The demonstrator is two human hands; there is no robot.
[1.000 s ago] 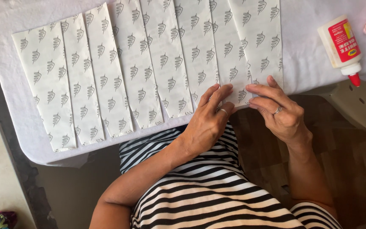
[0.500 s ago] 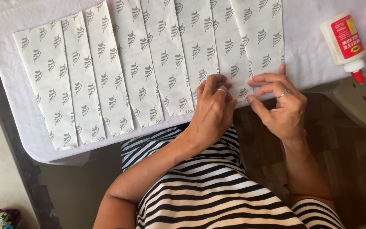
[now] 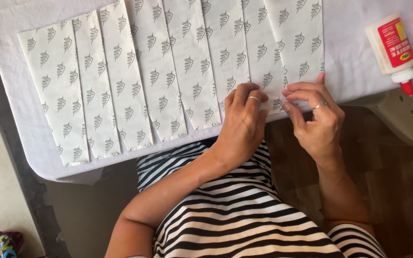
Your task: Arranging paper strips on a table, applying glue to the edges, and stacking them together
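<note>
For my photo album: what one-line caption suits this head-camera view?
Both hands, left hand and right hand, pinch the near edge of a patterned paper strip beside a glue bottle.

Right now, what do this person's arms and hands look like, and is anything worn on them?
Both arms are bare from the elbow down, with no sleeves, gloves, watch or bracelets in view. The left hand has a thin silver-coloured ring on one finger. The right hand wears a similar thin ring. The nails are short and look unpainted. Lower in the picture the person wears a black-and-white striped top.
</note>
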